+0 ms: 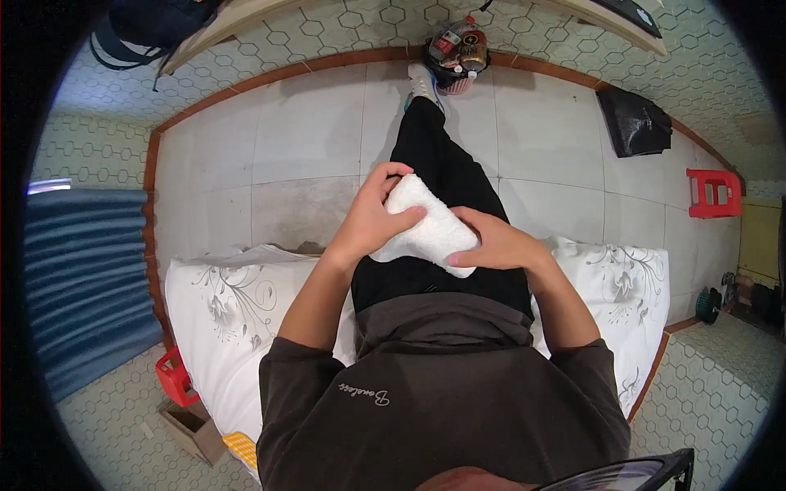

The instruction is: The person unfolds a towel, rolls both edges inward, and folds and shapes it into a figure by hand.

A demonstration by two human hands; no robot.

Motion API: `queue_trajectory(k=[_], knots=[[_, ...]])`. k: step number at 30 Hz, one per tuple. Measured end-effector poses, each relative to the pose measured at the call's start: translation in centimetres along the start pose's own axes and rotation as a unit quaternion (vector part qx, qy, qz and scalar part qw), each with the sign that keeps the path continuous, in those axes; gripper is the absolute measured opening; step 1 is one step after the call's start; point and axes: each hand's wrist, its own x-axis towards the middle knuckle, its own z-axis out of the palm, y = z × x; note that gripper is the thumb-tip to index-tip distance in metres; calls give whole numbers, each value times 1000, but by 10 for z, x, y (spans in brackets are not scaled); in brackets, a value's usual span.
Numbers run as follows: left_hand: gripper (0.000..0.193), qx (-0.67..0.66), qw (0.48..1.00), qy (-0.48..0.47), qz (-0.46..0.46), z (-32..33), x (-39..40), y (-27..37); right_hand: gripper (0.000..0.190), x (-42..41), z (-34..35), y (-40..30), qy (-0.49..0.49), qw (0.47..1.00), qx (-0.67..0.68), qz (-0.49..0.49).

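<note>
A folded white terry towel is held between my two hands above my lap. My left hand grips its upper left side, with the thumb across the top face and the fingers partly hidden behind it. At the lower right end, my right hand has the thumb on the top face and the index finger along the upper edge. Beneath the towel are my legs in black trousers. What lies under the towel or inside its folds is hidden.
I sit on a bed with a white floral sheet. A waste bin filled with bottles stands by the far wall near my shoe. At the right are a black bag and a red plastic stool; a blue curtain hangs left.
</note>
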Motion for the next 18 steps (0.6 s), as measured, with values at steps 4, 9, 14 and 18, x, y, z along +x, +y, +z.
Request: queue_trajectory(k=[4,9,14,18], knots=[[54,1,1000,-9,-27,2,3,6,62,7,12,8,-4,999,45,16],[38,-132,990,-16,-36,-14,9,-3,63,2,20,10,31,959,275,56],[28,-263,962,49,-53,-18,8,4,63,-1,32,21,48,754,653,61],[23,-267,961,49,-49,-17,4,5,63,6,48,25,30,588,808,22]])
